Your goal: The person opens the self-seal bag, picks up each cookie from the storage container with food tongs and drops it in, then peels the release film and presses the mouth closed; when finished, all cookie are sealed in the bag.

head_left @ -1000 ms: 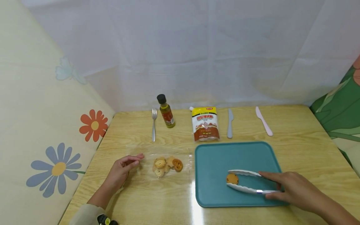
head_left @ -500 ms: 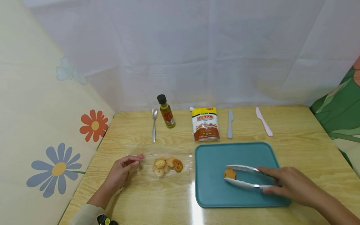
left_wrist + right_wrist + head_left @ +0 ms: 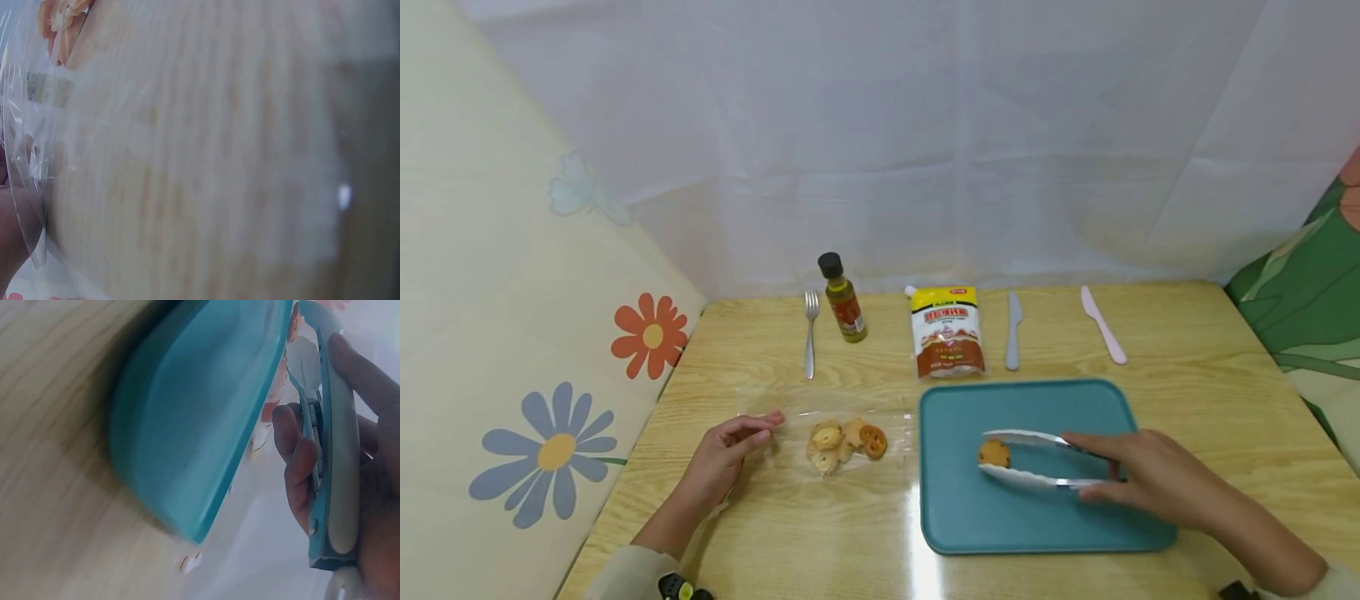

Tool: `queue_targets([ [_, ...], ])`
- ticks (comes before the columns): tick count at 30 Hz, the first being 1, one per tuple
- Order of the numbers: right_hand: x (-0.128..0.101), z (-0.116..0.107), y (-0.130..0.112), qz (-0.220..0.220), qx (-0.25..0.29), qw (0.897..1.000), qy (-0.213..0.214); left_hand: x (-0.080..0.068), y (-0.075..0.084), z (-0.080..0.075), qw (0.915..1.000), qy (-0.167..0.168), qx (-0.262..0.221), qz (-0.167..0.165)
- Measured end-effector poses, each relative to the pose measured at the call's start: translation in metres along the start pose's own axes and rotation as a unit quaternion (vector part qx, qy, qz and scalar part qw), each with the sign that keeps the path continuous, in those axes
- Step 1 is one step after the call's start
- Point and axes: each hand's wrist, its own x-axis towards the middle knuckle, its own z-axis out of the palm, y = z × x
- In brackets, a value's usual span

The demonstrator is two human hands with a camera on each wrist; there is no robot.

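Two hands at work on the bench (image 3: 820,542): right hand (image 3: 1150,479) gripping the tongs (image 3: 1022,477), left hand (image 3: 724,457) pinching the left end of a clear bag (image 3: 897,429). Big change is the round cookie (image 3: 994,454) between the tong tips, over the tray (image 3: 958,517): it's shifted toward the tray's left edge, the bag side. Can't tell if it's lifted. So imo the tong work's partway, cookie not let go yet. Pouch (image 3: 949,333) and bottle (image 3: 847,310) sit by the bench's back edge, not involved.

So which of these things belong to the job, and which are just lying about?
Apparently in use: tongs, round cookie between them, teal tray, clear bag and its cookies.

Seemingly just lying about: fork, bottle, pouch, grey knife, pink knife.
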Motion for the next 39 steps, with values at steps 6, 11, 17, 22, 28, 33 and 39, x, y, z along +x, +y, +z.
queue_targets([
  [6,0.015,-0.001,-0.009,-0.013,0.004,1.000,-0.007,0.000,0.000,0.000,1.0000,0.001,0.002,-0.002],
  [11,0.029,0.002,-0.014,-0.034,0.004,0.999,-0.006,0.000,0.000,0.000,1.0000,0.003,0.001,-0.004],
  [17,0.049,0.005,-0.020,-0.044,-0.001,0.999,-0.008,0.000,-0.001,0.000,1.0000,0.001,0.001,-0.004],
  [22,0.063,0.007,-0.028,-0.069,-0.002,0.998,-0.006,0.000,-0.001,-0.001,1.0000,-0.003,-0.002,-0.002],
  [28,0.081,0.010,-0.038,-0.089,-0.013,0.996,-0.011,0.000,0.000,-0.001,1.0000,-0.002,-0.001,0.000],
  [33,0.098,0.016,-0.047,-0.100,-0.022,0.995,-0.019,-0.001,0.000,-0.001,1.0000,-0.002,-0.001,-0.003],
  [39,0.119,0.021,-0.058,-0.123,-0.030,0.992,-0.025,-0.001,0.000,-0.001,1.0000,-0.003,0.001,-0.004],
])
